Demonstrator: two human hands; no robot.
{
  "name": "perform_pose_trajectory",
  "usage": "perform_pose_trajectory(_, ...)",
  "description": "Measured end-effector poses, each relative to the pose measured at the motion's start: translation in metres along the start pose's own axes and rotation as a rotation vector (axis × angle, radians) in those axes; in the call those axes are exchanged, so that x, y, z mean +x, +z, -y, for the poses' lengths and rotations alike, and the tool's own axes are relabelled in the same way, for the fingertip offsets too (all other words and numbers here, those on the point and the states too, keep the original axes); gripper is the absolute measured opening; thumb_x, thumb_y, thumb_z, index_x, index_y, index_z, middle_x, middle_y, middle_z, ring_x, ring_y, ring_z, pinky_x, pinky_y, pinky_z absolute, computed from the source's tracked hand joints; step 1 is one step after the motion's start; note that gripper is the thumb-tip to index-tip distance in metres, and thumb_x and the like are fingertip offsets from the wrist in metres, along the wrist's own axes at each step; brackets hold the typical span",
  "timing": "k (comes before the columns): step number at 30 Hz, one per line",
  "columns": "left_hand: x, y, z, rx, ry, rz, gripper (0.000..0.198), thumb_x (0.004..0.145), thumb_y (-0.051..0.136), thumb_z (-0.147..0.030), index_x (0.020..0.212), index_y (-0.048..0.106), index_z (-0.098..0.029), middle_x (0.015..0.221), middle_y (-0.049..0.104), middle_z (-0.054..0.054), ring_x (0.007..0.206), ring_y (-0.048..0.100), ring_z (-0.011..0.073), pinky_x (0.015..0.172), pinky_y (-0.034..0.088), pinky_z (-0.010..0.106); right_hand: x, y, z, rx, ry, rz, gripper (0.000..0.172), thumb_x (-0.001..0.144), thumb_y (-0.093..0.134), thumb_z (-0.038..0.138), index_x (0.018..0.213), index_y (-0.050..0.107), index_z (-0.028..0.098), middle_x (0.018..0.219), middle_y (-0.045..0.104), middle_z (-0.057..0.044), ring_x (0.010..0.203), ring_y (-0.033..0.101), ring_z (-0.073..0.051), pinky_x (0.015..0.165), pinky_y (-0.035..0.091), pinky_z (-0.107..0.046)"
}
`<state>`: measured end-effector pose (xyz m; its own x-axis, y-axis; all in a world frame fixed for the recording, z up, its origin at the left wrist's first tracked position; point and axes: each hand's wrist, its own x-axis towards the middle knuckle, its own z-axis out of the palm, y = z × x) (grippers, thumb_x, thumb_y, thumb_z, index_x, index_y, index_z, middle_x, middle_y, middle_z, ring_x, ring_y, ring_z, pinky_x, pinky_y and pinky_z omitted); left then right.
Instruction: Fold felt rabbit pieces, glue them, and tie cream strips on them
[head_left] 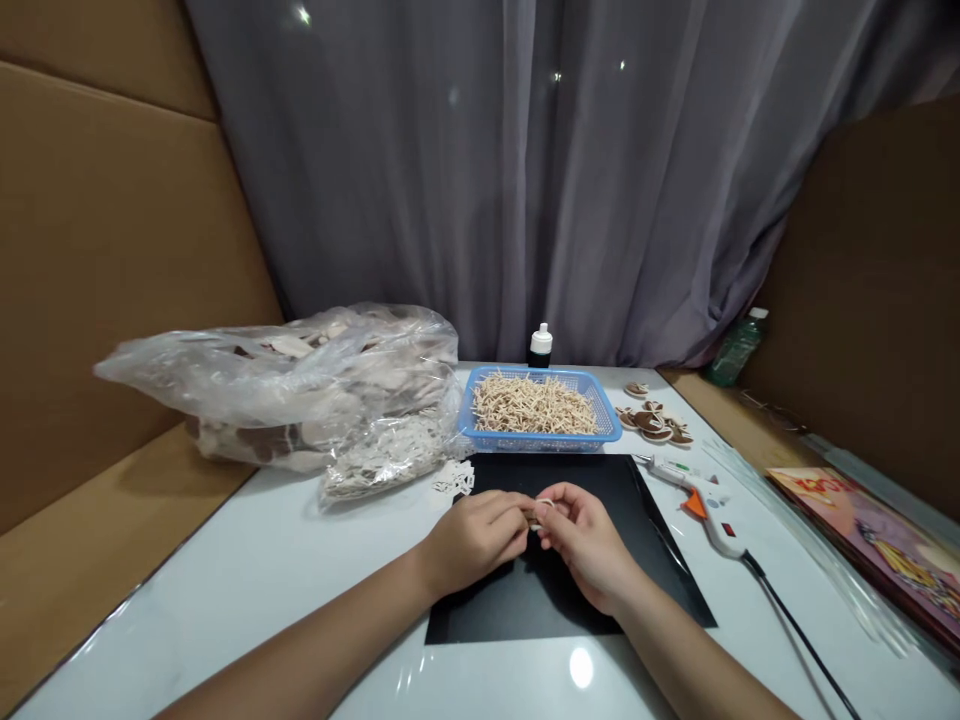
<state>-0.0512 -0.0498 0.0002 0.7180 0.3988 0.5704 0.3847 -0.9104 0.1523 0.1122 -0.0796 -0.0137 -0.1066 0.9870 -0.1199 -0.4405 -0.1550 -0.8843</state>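
Over the black mat, my left hand and my right hand meet, fingers closed in a pinch. Between the fingertips is a small brown-and-white piece, mostly covered, with a pale curved edge showing on the right side. Its exact kind is too hidden to tell. Just behind the hands stands a blue plastic basket full of short pale sticks. Small white cut-out pieces lie near the mat's far left corner.
A large clear bag of brown and white pieces and a smaller bag occupy the left. Rightward lie brown, white-edged pieces, a corded glue gun, clear glue sticks and a magazine. Bottles stand behind.
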Motion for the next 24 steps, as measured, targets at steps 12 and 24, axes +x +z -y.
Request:
perform_pose_trajectory(12,0.005,0.001,-0.017,-0.479,-0.627,-0.058,0.011,0.067,0.054,-0.008,0.074,0.054,-0.018,0.064,0.059,-0.003,0.051,0.053,0.0078,0.047,0.041,0.017,0.000,0.003,-0.002,-0.107,-0.054,0.051,0.026,0.071,0.069,0.037,0.074,0.054,0.017,0.063,0.053,0.004,0.054,0.049,-0.008,0.049,0.041,-0.019)
perform_pose_trajectory(24,0.001,0.004,-0.013,-0.301,-0.355,-0.057,0.012,0.071,0.055,-0.011,0.080,0.058,-0.018,0.099,0.059,0.007,0.062,0.058,0.0077,0.057,0.049,0.019,0.003,0.001,-0.009,-0.041,-0.091,-0.024,0.028,0.068,0.072,0.032,0.068,0.047,0.018,0.053,0.051,0.007,0.046,0.045,-0.006,0.046,0.035,-0.018)
